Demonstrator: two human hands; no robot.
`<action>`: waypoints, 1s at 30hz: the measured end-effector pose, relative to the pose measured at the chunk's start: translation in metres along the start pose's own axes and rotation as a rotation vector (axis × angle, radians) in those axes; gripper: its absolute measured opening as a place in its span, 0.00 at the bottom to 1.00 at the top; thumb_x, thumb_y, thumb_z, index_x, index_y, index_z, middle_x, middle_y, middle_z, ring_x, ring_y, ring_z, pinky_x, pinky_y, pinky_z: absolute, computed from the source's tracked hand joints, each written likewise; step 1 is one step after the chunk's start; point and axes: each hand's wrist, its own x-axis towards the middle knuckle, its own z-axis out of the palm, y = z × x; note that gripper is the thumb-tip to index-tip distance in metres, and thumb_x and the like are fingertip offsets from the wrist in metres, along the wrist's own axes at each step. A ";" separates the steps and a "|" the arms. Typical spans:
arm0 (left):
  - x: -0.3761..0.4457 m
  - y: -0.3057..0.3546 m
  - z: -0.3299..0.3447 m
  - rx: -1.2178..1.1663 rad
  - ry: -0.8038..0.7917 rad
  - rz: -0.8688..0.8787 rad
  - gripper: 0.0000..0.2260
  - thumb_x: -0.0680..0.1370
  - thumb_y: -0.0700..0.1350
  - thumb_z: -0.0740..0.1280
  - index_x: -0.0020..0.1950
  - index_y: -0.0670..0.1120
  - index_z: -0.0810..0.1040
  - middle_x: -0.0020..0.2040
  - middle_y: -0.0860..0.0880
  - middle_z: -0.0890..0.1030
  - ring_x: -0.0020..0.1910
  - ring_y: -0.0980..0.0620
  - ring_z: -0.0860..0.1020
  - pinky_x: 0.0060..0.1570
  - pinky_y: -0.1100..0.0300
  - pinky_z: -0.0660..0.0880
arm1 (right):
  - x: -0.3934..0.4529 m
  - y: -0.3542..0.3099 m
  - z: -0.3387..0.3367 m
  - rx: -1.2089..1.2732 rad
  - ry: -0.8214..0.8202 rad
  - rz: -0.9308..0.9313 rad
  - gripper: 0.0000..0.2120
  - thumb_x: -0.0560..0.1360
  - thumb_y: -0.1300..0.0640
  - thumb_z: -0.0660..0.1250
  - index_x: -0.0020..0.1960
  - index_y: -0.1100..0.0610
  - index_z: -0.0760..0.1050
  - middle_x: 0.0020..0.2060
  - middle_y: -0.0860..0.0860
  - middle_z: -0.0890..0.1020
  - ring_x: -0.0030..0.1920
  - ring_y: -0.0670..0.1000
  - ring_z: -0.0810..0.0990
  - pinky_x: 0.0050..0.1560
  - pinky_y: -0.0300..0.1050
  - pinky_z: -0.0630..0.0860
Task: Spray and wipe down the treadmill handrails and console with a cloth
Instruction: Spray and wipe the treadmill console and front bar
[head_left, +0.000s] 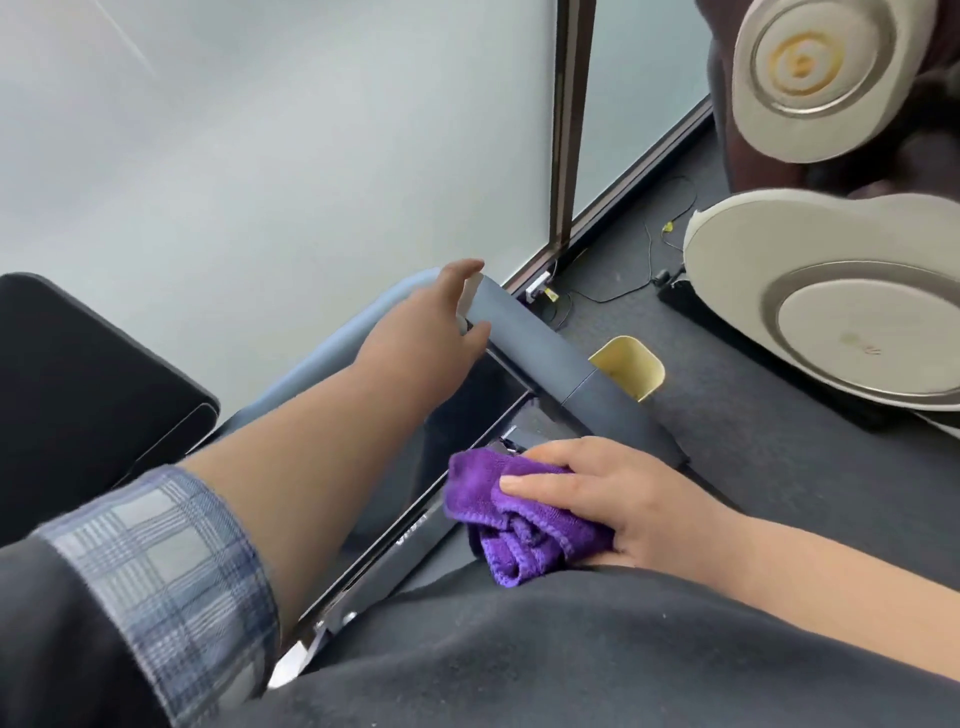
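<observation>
Right hand (613, 499) pinches the bunched purple cloth (519, 519) against the near end of the dark handrail (550, 358), whose long axis runs away up-left. Left hand (441, 322), fingers spread, touches its far end. The cloth hand sits nearer for the wipe.
</observation>
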 end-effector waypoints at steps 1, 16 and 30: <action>0.002 -0.001 0.003 0.041 -0.008 0.023 0.25 0.79 0.52 0.63 0.74 0.62 0.59 0.43 0.55 0.81 0.36 0.54 0.78 0.37 0.55 0.76 | -0.001 0.001 0.003 0.000 0.002 0.006 0.25 0.77 0.43 0.69 0.72 0.47 0.71 0.68 0.50 0.75 0.66 0.49 0.75 0.67 0.44 0.71; -0.017 0.017 0.020 0.143 -0.062 0.224 0.21 0.79 0.50 0.61 0.70 0.63 0.60 0.48 0.50 0.76 0.42 0.47 0.77 0.42 0.53 0.76 | -0.032 -0.008 0.007 -0.027 0.121 0.060 0.28 0.73 0.45 0.74 0.71 0.46 0.71 0.68 0.51 0.76 0.67 0.49 0.75 0.64 0.53 0.74; -0.055 0.032 0.047 0.069 -0.145 0.326 0.22 0.80 0.52 0.64 0.72 0.62 0.61 0.48 0.54 0.70 0.43 0.50 0.73 0.41 0.58 0.67 | -0.046 -0.009 -0.010 -0.087 0.254 0.087 0.27 0.76 0.46 0.70 0.73 0.51 0.69 0.69 0.51 0.73 0.69 0.50 0.73 0.70 0.47 0.69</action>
